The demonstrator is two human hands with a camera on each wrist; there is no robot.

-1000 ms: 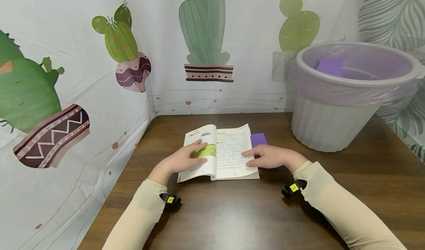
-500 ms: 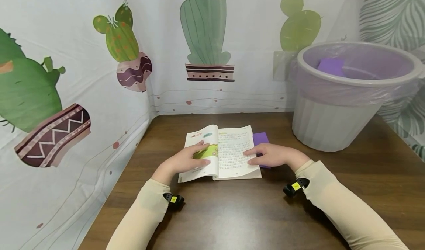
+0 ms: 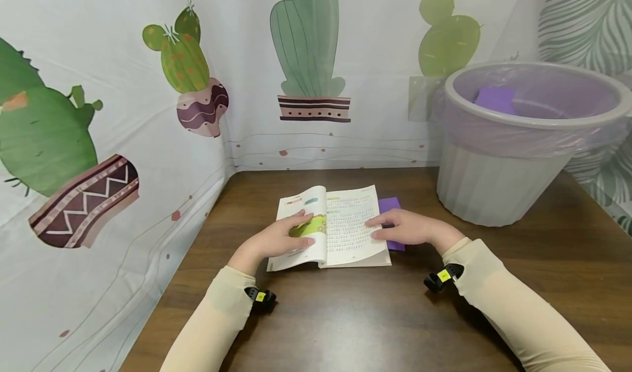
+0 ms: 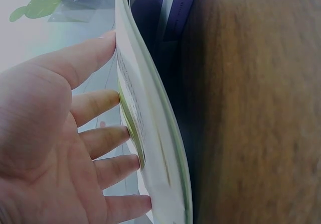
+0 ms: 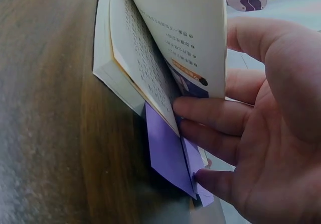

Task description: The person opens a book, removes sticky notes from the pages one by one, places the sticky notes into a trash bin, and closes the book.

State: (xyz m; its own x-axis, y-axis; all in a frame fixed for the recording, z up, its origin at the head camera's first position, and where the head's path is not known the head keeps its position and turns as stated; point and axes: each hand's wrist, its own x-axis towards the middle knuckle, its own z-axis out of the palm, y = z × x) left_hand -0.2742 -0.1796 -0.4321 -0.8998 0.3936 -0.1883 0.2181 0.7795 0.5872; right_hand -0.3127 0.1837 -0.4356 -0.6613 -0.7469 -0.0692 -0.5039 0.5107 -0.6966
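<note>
An open book (image 3: 349,218) with printed pages lies on the table in the head view. My left hand (image 3: 270,240) rests on its left page, fingers spread and fingertips touching the paper in the left wrist view. At the right edge is my right hand (image 3: 412,228). In the right wrist view a lifted page (image 5: 193,28) sits between that hand's fingers, thumb and index finger on one face, other fingers on the opposite side. A folded purple paper (image 5: 165,148) sticks out at the book's right side; how far it reaches in is hidden.
On the brown table (image 3: 326,317), a grey bin (image 3: 489,188) with a clear liner stands at the back right. Inside it is a purple piece (image 3: 495,99). A cactus-print curtain (image 3: 380,59) hangs behind the table and along its left side.
My right hand has moved slightly up along the right page, and that page's edge is lifted more. My left hand stays on the left page. The whole view shifts slightly.
</note>
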